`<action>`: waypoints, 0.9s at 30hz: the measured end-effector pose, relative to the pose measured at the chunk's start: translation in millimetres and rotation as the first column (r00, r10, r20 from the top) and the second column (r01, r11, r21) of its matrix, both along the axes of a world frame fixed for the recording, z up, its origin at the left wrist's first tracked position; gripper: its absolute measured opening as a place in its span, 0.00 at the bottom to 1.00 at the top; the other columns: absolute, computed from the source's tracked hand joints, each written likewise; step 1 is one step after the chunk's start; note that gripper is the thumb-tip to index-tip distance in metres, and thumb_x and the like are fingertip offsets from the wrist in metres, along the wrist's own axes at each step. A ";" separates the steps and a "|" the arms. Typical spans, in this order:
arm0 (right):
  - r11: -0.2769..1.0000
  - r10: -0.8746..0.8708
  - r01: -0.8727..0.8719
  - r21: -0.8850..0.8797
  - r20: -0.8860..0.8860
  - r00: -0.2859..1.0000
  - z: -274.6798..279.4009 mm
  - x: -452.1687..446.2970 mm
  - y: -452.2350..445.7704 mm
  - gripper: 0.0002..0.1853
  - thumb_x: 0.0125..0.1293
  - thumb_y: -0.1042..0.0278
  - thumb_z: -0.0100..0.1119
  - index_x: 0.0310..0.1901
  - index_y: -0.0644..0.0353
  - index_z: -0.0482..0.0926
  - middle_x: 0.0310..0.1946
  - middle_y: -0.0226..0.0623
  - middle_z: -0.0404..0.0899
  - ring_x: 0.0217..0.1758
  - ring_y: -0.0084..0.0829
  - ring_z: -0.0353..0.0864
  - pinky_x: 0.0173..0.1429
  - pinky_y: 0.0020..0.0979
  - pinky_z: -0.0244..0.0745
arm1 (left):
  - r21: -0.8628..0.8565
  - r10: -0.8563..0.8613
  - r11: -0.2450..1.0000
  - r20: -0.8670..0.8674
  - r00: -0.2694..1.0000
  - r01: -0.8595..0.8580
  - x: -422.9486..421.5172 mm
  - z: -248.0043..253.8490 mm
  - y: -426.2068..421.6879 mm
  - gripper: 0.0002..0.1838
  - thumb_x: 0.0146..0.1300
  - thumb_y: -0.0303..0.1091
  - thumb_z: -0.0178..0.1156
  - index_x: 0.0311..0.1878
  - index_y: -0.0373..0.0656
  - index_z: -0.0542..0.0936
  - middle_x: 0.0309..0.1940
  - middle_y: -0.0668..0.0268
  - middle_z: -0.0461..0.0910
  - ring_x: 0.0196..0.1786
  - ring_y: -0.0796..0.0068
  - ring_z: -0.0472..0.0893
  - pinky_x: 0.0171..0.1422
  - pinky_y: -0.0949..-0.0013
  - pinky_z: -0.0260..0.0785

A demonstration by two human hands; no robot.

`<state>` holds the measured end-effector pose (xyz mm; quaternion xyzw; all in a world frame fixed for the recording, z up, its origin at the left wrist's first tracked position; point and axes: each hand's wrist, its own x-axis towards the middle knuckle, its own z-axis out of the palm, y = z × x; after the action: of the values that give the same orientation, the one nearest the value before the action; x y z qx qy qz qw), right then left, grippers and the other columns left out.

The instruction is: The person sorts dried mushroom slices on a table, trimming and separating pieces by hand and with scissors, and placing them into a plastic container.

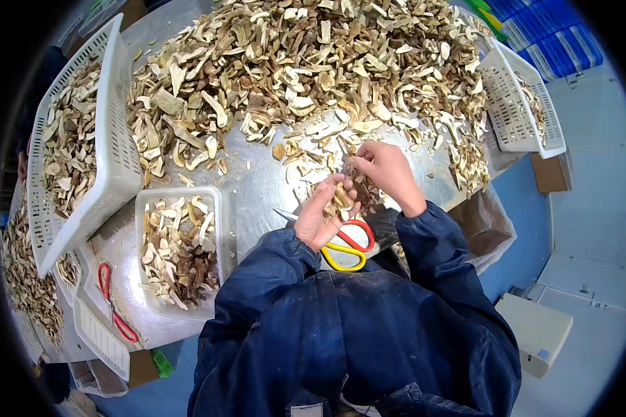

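Note:
My left hand [320,214] is palm up near the table's front edge, its fingers curled around a few dried mushroom slices [341,199]. To its upper right is my right hand [389,171], with thumb and fingers pinched together; what lies between the fingertips is too small to make out. Under and beside my left hand are scissors [357,258] with one red and one yellow handle, their blades pointing left. Loose pale slices [311,167] lie on the metal table [252,182] just beyond my hands. Darker small pieces lie below my right hand.
A large heap of dried mushroom slices [313,62] covers the far table. At left stand a white basket [111,149] of slices, a clear plastic tub [220,229] and red scissors [111,301]. Another white basket [511,128] is at right, above a lined bin [497,229].

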<state>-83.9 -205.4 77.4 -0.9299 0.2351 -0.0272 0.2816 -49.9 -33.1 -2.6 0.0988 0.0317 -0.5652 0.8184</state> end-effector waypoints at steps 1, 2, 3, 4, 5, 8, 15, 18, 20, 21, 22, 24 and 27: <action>0.996 0.002 0.000 -0.084 0.018 1.000 -13.1 4.5 -0.7 0.15 0.54 0.54 0.62 0.31 0.60 0.81 0.23 0.43 0.80 0.27 0.44 0.79 0.32 0.37 0.73 | 0.002 -0.021 1.000 0.011 1.000 0.021 1.0 2.2 0.7 0.17 0.71 0.42 0.48 0.59 0.47 0.68 0.49 0.66 0.74 0.51 0.72 0.75 0.61 0.57 0.69; 0.986 0.005 0.001 -0.166 0.033 0.999 -26.0 7.9 -0.4 0.15 0.54 0.54 0.62 0.30 0.60 0.80 0.23 0.44 0.79 0.28 0.44 0.79 0.32 0.37 0.72 | 0.007 -0.042 0.999 0.020 0.999 0.041 1.2 5.3 2.0 0.17 0.71 0.42 0.48 0.59 0.47 0.67 0.48 0.66 0.74 0.50 0.72 0.75 0.61 0.57 0.69; 0.969 0.009 0.002 -0.247 0.047 0.999 -34.8 11.0 -0.3 0.15 0.54 0.54 0.62 0.29 0.60 0.80 0.22 0.44 0.79 0.28 0.45 0.79 0.32 0.37 0.72 | 0.011 -0.062 0.998 0.026 0.998 0.061 1.6 8.2 2.8 0.17 0.71 0.42 0.48 0.59 0.47 0.67 0.47 0.66 0.74 0.49 0.72 0.75 0.61 0.57 0.69; 0.963 0.018 0.002 -0.269 0.075 0.997 -41.8 12.5 -1.8 0.15 0.53 0.55 0.63 0.28 0.61 0.81 0.22 0.44 0.79 0.26 0.43 0.79 0.31 0.37 0.71 | 0.049 -0.082 0.996 0.013 0.997 0.081 1.7 11.0 3.4 0.19 0.71 0.42 0.48 0.62 0.47 0.66 0.47 0.66 0.74 0.46 0.73 0.75 0.61 0.56 0.69; 0.994 -0.026 0.033 -0.107 0.068 0.997 -45.5 9.4 -6.6 0.14 0.54 0.56 0.63 0.29 0.61 0.80 0.21 0.41 0.78 0.25 0.36 0.77 0.30 0.33 0.70 | 0.051 -0.086 0.995 0.017 0.996 0.085 1.6 10.2 3.4 0.20 0.71 0.42 0.48 0.63 0.48 0.65 0.47 0.66 0.74 0.48 0.72 0.75 0.61 0.56 0.69; 0.928 -0.094 0.081 0.365 0.018 0.995 -30.2 1.2 -16.8 0.11 0.57 0.62 0.62 0.28 0.63 0.79 0.19 0.27 0.75 0.23 0.15 0.69 0.26 0.21 0.63 | 0.068 -0.073 0.995 0.015 0.997 0.072 1.9 8.4 1.3 0.23 0.71 0.43 0.48 0.66 0.48 0.63 0.51 0.66 0.73 0.52 0.70 0.75 0.61 0.55 0.69; 0.855 -0.053 0.036 0.517 0.019 0.998 -2.5 4.2 -9.2 0.10 0.60 0.65 0.59 0.31 0.64 0.80 0.19 0.23 0.74 0.21 0.13 0.68 0.24 0.18 0.60 | 0.039 -0.054 0.998 0.031 0.998 0.052 0.7 15.1 0.7 0.24 0.71 0.43 0.47 0.68 0.48 0.61 0.53 0.65 0.72 0.54 0.69 0.74 0.62 0.55 0.68; 0.960 -0.071 0.033 0.277 0.131 0.989 -30.7 30.0 -7.7 0.14 0.56 0.59 0.61 0.31 0.64 0.83 0.20 0.39 0.79 0.23 0.31 0.78 0.31 0.31 0.71 | 0.043 -0.056 0.998 0.050 0.997 0.054 0.1 18.6 2.7 0.24 0.71 0.42 0.46 0.67 0.46 0.61 0.47 0.65 0.73 0.46 0.71 0.74 0.60 0.56 0.70; 0.992 -0.018 -0.005 0.123 0.188 0.982 -41.9 45.0 0.0 0.15 0.56 0.57 0.61 0.31 0.63 0.82 0.24 0.43 0.81 0.27 0.43 0.81 0.34 0.38 0.74 | 0.044 -0.088 0.995 0.065 0.994 0.085 0.8 12.7 4.5 0.22 0.71 0.41 0.46 0.65 0.45 0.63 0.46 0.65 0.72 0.45 0.71 0.74 0.58 0.57 0.71; 1.000 -0.003 0.006 -0.023 0.127 0.992 -41.4 51.0 7.3 0.15 0.56 0.57 0.61 0.31 0.63 0.81 0.24 0.44 0.81 0.28 0.43 0.81 0.33 0.38 0.74 | 0.044 -0.101 0.994 0.074 0.992 0.098 2.3 10.9 4.6 0.22 0.71 0.41 0.46 0.65 0.44 0.63 0.45 0.65 0.72 0.45 0.71 0.74 0.57 0.58 0.71; 0.985 0.004 0.007 -0.170 0.064 0.998 -39.2 56.2 15.3 0.15 0.56 0.56 0.61 0.31 0.63 0.81 0.25 0.44 0.80 0.28 0.42 0.81 0.33 0.38 0.74 | 0.045 -0.103 0.994 0.076 0.992 0.099 3.2 11.5 4.2 0.21 0.71 0.40 0.47 0.63 0.42 0.64 0.44 0.65 0.72 0.44 0.71 0.74 0.54 0.60 0.72; 0.934 0.034 -0.014 -0.358 0.048 0.998 -42.8 59.6 20.8 0.16 0.56 0.54 0.60 0.29 0.62 0.79 0.27 0.44 0.79 0.31 0.46 0.80 0.34 0.41 0.74 | 0.031 -0.119 0.993 0.061 0.991 0.117 3.8 10.5 4.7 0.21 0.70 0.40 0.48 0.62 0.42 0.65 0.44 0.65 0.73 0.44 0.71 0.74 0.54 0.61 0.72; 0.944 0.099 -0.079 -0.321 0.047 0.994 -45.4 55.4 10.3 0.16 0.55 0.54 0.61 0.30 0.62 0.79 0.29 0.46 0.80 0.31 0.48 0.80 0.34 0.43 0.75 | 0.025 -0.126 0.992 0.044 0.991 0.125 4.6 10.0 5.1 0.21 0.70 0.40 0.49 0.62 0.42 0.65 0.44 0.65 0.73 0.45 0.71 0.75 0.54 0.61 0.72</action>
<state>-28.5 -195.1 32.0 -0.9715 0.1767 -0.0810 0.1356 -45.3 -27.9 7.4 0.1225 0.0128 -0.6128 0.7806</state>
